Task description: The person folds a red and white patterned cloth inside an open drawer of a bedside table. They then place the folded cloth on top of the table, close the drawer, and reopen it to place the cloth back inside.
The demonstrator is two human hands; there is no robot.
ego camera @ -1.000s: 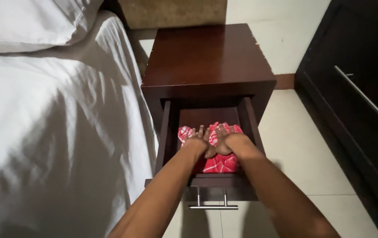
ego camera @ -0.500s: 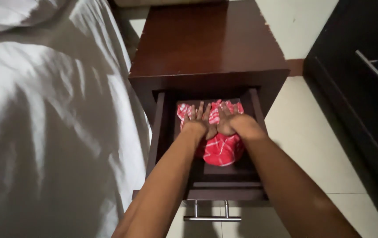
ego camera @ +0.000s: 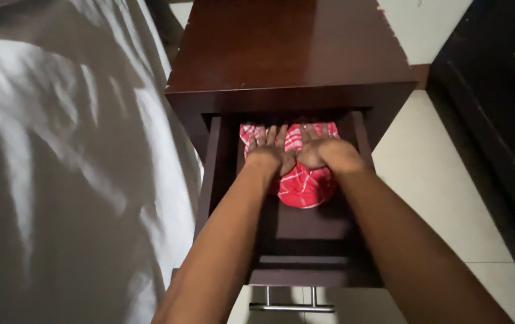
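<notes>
Two bare arms reach down into an open drawer (ego camera: pixel 296 234). The drawer is pulled out of a dark brown nightstand (ego camera: pixel 287 48). The top of the nightstand is smooth and shiny.

Inside the drawer lies a red cloth (ego camera: pixel 302 180) with thin white lines on it. It sits in the back part of the drawer, up near the nightstand. The front part of the drawer floor is bare dark wood.

The left hand (ego camera: pixel 272 153) lies flat on the left side of the cloth, palm down, with its fingers (ego camera: pixel 269 135) spread and pointing to the back. The right hand (ego camera: pixel 323 150) lies flat on the right side of the cloth in the same way. The two hands sit side by side and touch each other in the middle. They are open and press down on the cloth. They do not grip it.

A silver bar handle (ego camera: pixel 292 306) sticks out at the front of the drawer, near the bottom of the view.

To the left is a bed (ego camera: pixel 59 180) with a white sheet that hangs down beside the nightstand. The floor (ego camera: pixel 443 180) has pale tiles. On the far right stands a dark cabinet (ego camera: pixel 503 108).
</notes>
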